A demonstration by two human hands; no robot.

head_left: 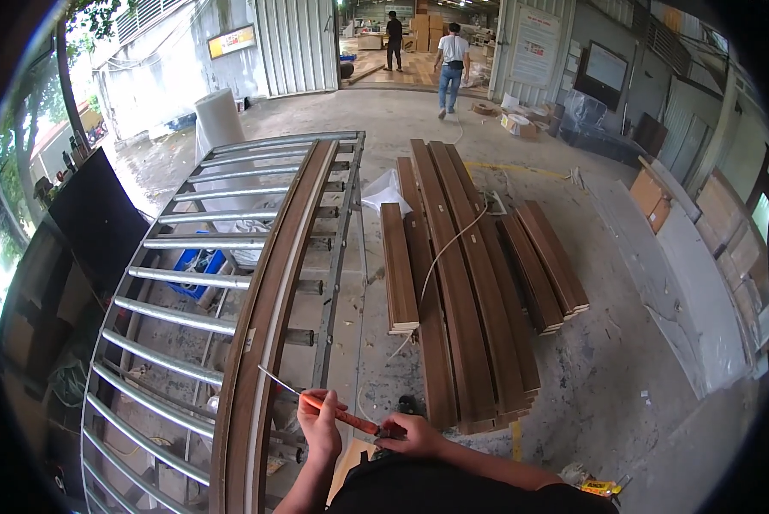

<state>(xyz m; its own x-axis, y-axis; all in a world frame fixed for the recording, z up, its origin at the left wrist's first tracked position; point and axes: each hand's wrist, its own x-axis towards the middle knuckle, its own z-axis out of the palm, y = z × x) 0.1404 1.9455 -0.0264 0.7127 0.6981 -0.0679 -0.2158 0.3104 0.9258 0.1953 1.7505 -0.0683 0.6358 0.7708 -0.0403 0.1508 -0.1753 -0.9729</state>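
Observation:
My left hand (320,426) is closed around an orange-handled tool (348,415) with a long, thin pale shaft, much like a screwdriver. The shaft points up and left over a long brown board (269,283), which has a pale strip along its length. My right hand (408,434) pinches the handle's dark rear end between its fingers. The board lies lengthwise on a metal roller stand (183,218), just left of my hands. Whether the shaft's tip touches the board, I cannot tell.
Stacked brown boards (461,283) lie on the floor to the right, with a pale hose (440,253) across them. A blue crate (197,267) sits beneath the rollers. Large flat sheets (658,283) lie far right. Two people (451,64) are at the far doorway.

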